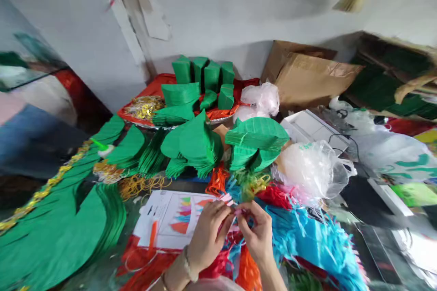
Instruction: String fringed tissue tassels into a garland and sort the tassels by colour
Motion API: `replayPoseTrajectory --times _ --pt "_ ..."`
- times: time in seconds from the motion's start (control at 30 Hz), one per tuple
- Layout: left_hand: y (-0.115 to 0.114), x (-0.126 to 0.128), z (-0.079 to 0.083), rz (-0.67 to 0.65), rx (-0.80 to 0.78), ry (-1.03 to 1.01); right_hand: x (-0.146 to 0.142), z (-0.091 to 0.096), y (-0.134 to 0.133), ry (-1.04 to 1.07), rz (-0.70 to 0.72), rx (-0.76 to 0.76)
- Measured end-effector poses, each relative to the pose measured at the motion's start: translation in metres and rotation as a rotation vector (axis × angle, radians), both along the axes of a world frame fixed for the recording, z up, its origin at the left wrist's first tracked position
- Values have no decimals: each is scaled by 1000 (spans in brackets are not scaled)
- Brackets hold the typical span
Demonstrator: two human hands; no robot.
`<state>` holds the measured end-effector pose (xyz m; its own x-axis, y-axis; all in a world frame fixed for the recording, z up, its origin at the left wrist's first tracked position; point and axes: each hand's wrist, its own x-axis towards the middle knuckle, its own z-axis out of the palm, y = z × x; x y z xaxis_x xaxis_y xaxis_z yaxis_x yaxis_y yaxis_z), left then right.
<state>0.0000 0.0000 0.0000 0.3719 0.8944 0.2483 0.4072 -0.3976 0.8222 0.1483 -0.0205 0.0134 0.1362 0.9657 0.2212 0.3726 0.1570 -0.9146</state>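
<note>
My left hand (pixel 212 226), with a bracelet on its wrist, and my right hand (pixel 255 228) meet at the front middle. The fingertips of both are pinched together on a thin pink strip (pixel 238 212), largely hidden by the fingers. Left of them lies a white card (pixel 150 220) printed with a picture of coloured bunting. Red fringed paper (pixel 160 266) and orange fringed paper (pixel 248 270) spread beneath my hands. A heap of blue fringed paper (pixel 307 236) is to the right. Just beyond my fingers sit yellow-green strips (pixel 251 184).
Stacks of green cut sheets (pixel 68 223) cover the left side, with more green bundles (pixel 257 134) behind. Farther back is a red-covered tray (pixel 150 88). Clear plastic bags (pixel 309 168), a cardboard box (pixel 307 77) and a white box (pixel 312 129) stand right. Rubber bands (pixel 141 186) lie loose.
</note>
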Motion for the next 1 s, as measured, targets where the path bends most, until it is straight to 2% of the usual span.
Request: replayPoseTrajectory --times 0.13,0.27,0.43,0.53,0.73,0.87,1.0 --pt "2 0 8 -29 -161 -58 -4 -1 -5 -111 -57 57" --pt "3 1 9 -33 -320 -189 -6 1 -5 -216 -89 102" --pt "7 1 1 56 -658 -539 1 9 -10 -128 -57 51" --pt "9 2 -1 124 -780 -653 1 12 -18 -49 -65 52" --pt "7 5 7 84 -802 -692 -7 12 -18 -9 -121 59" --pt "6 5 12 72 -678 -604 -8 8 -14 -27 -128 60" --pt "2 4 13 70 -564 -473 -8 4 -15 52 -103 2"
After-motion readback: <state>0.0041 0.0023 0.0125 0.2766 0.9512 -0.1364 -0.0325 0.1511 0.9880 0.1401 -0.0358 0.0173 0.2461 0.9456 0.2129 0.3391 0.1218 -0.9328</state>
